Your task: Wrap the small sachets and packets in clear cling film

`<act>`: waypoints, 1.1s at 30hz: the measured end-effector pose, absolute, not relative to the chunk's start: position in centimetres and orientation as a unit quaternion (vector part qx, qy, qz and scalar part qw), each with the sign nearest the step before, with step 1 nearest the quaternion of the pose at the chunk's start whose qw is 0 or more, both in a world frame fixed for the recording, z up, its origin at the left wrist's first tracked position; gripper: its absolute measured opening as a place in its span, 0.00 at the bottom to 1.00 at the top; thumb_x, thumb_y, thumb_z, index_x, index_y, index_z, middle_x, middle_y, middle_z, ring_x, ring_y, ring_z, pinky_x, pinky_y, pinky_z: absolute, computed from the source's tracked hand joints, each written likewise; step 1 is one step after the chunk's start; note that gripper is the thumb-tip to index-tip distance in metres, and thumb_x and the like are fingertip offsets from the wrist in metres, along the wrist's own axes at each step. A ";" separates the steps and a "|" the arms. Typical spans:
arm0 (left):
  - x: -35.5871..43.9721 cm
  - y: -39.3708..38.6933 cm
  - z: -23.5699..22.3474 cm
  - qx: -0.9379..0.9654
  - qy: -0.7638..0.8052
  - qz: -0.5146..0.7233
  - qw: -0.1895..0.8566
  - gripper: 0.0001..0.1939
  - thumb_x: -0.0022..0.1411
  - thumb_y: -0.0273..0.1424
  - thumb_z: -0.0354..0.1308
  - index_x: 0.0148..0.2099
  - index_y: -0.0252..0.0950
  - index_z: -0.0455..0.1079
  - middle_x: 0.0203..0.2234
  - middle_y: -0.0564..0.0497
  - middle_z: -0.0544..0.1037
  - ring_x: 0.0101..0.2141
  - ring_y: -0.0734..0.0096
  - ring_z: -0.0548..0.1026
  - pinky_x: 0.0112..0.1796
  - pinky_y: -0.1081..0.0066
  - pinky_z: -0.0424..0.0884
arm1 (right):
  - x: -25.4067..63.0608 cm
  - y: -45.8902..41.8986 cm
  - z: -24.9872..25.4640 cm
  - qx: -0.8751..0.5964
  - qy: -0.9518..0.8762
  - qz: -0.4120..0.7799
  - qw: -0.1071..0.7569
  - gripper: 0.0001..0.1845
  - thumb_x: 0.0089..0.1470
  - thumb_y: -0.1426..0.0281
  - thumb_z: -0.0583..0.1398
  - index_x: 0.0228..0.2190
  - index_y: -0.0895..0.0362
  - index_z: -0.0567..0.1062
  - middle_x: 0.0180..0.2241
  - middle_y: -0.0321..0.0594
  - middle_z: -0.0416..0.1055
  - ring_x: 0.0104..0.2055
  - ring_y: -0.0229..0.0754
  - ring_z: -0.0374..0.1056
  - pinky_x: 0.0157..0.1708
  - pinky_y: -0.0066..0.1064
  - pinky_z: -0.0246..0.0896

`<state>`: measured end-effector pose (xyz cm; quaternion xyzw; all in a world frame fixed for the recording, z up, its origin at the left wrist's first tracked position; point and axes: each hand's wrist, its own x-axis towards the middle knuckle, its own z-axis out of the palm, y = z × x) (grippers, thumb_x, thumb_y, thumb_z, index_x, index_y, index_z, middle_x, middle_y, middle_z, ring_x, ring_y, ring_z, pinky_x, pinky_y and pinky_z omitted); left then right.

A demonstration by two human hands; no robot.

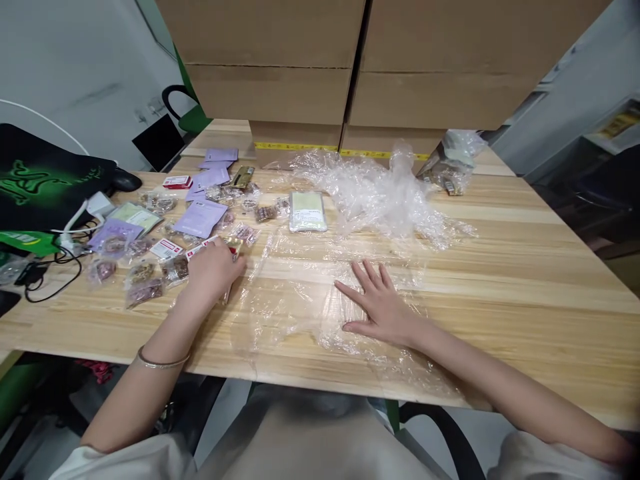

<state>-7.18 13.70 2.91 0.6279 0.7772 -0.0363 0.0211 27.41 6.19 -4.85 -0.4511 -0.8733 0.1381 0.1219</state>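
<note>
My right hand lies flat with its fingers spread on a sheet of clear plastic film, which covers the middle of the wooden table. My left hand is at the edge of a spread of small packets, its fingers curled down. A bit of red and gold shows by its fingertips, but what it grips is mostly hidden. Around it are a purple packet, a red and white card and small clear bags of beads. Beyond the film lies a pale green packet in clear wrapping.
Large cardboard boxes stand along the back of the table. Crumpled plastic film is heaped before them, with a clear bag at back right. On the left are a black mouse pad, a mouse and cables.
</note>
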 end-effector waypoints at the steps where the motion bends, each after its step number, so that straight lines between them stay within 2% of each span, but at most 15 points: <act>1: -6.5 13.3 3.6 0.625 0.780 -0.011 0.013 0.27 0.62 0.40 0.51 0.55 0.22 0.62 0.47 0.23 0.74 0.46 0.32 0.75 0.42 0.50 0.69 | 27.4 6.2 -4.8 -0.450 -0.874 0.139 0.122 0.46 0.51 0.39 0.58 0.66 0.38 0.55 0.72 0.37 0.33 0.72 0.68 0.27 0.64 0.69 0.28; 3: -4.4 12.4 5.2 0.633 0.772 0.055 0.034 0.26 0.65 0.39 0.49 0.58 0.24 0.60 0.49 0.25 0.73 0.43 0.35 0.76 0.40 0.50 0.70 | 27.4 6.1 -4.7 -0.447 -0.875 0.142 0.121 0.46 0.52 0.40 0.58 0.67 0.38 0.53 0.72 0.36 0.32 0.72 0.67 0.27 0.65 0.69 0.27; 4: -3.0 12.0 6.0 0.653 0.748 0.091 0.077 0.26 0.65 0.40 0.50 0.59 0.26 0.60 0.48 0.27 0.74 0.42 0.38 0.77 0.41 0.51 0.70 | 27.4 6.1 -4.7 -0.446 -0.875 0.144 0.123 0.44 0.55 0.41 0.57 0.67 0.38 0.51 0.72 0.36 0.32 0.72 0.66 0.27 0.65 0.68 0.26; 8: 3.2 11.4 6.1 0.696 0.568 0.251 0.361 0.31 0.63 0.44 0.59 0.63 0.36 0.59 0.45 0.38 0.77 0.45 0.48 0.76 0.45 0.59 0.69 | 27.6 6.0 -4.7 -0.452 -0.859 0.182 0.154 0.37 0.67 0.54 0.49 0.70 0.42 0.37 0.72 0.38 0.37 0.73 0.54 0.33 0.68 0.61 0.25; 11: 6.7 11.9 3.0 0.632 0.510 0.288 0.507 0.34 0.60 0.43 0.63 0.63 0.36 0.58 0.38 0.41 0.78 0.38 0.53 0.76 0.39 0.62 0.69 | 28.1 6.0 -4.8 -0.490 -0.802 0.251 0.232 0.34 0.69 0.59 0.43 0.70 0.48 0.37 0.71 0.44 0.45 0.72 0.51 0.42 0.69 0.58 0.35; 13: 7.9 12.0 0.4 0.621 0.497 0.305 0.524 0.33 0.60 0.40 0.63 0.64 0.35 0.58 0.38 0.40 0.77 0.37 0.54 0.75 0.40 0.61 0.69 | 28.4 6.0 -5.0 -0.521 -0.752 0.288 0.284 0.32 0.69 0.59 0.43 0.70 0.49 0.43 0.70 0.46 0.49 0.70 0.51 0.47 0.67 0.56 0.44; 16: 8.2 11.4 -2.1 0.699 0.499 0.295 0.419 0.31 0.61 0.35 0.61 0.64 0.35 0.60 0.42 0.38 0.76 0.44 0.50 0.73 0.47 0.58 0.66 | 28.7 6.0 -5.1 -0.529 -0.741 0.292 0.293 0.31 0.68 0.57 0.46 0.69 0.50 0.49 0.69 0.47 0.51 0.70 0.52 0.49 0.67 0.54 0.46; 18: 7.5 11.2 -2.2 0.763 0.505 0.262 0.308 0.26 0.62 0.36 0.59 0.61 0.35 0.64 0.44 0.37 0.75 0.48 0.46 0.71 0.50 0.55 0.63 | 28.6 6.0 -5.1 -0.525 -0.757 0.277 0.273 0.32 0.68 0.57 0.46 0.68 0.51 0.50 0.69 0.47 0.51 0.70 0.52 0.48 0.67 0.54 0.45; 20: 5.9 12.1 -1.4 0.792 0.522 0.234 0.212 0.21 0.66 0.40 0.54 0.57 0.34 0.69 0.44 0.36 0.74 0.48 0.45 0.70 0.50 0.54 0.63 | 28.4 6.0 -5.0 -0.525 -0.769 0.262 0.252 0.32 0.68 0.57 0.45 0.69 0.51 0.49 0.69 0.47 0.51 0.70 0.52 0.47 0.67 0.54 0.45; 23: 1.8 15.7 0.4 0.768 0.601 0.202 0.089 0.22 0.69 0.38 0.45 0.54 0.29 0.70 0.46 0.32 0.72 0.46 0.46 0.71 0.48 0.55 0.66 | 28.2 5.9 -4.9 -0.515 -0.805 0.217 0.200 0.33 0.68 0.56 0.45 0.69 0.53 0.48 0.70 0.46 0.48 0.72 0.52 0.43 0.68 0.53 0.42; 25: -1.4 18.6 1.2 0.740 0.659 0.135 0.001 0.26 0.66 0.38 0.48 0.58 0.23 0.66 0.51 0.27 0.70 0.52 0.39 0.68 0.52 0.51 0.64 | 28.1 5.8 -5.0 -0.504 -0.831 0.175 0.159 0.35 0.68 0.55 0.46 0.69 0.55 0.47 0.70 0.47 0.46 0.72 0.52 0.39 0.69 0.53 0.39; 27: -4.2 20.8 1.3 0.717 0.697 0.008 -0.032 0.33 0.63 0.41 0.51 0.59 0.17 0.64 0.54 0.21 0.68 0.55 0.33 0.66 0.52 0.49 0.63 | 28.0 5.8 -5.1 -0.498 -0.845 0.143 0.131 0.37 0.68 0.54 0.46 0.70 0.57 0.45 0.71 0.47 0.43 0.73 0.51 0.37 0.70 0.52 0.37; 29: -6.0 21.8 0.8 0.714 0.695 -0.073 -0.035 0.31 0.63 0.36 0.51 0.58 0.12 0.64 0.54 0.18 0.68 0.57 0.33 0.66 0.54 0.49 0.63 | 28.0 5.9 -5.3 -0.494 -0.852 0.122 0.119 0.38 0.68 0.53 0.46 0.70 0.56 0.42 0.71 0.47 0.42 0.73 0.50 0.36 0.70 0.51 0.38; 33: -6.8 21.4 -0.6 0.737 0.669 -0.087 -0.049 0.26 0.60 0.22 0.47 0.57 0.10 0.65 0.56 0.17 0.68 0.62 0.38 0.61 0.58 0.52 0.58 | 28.1 6.0 -5.8 -0.486 -0.861 0.096 0.119 0.38 0.68 0.54 0.46 0.70 0.53 0.38 0.71 0.46 0.40 0.73 0.50 0.35 0.69 0.52 0.40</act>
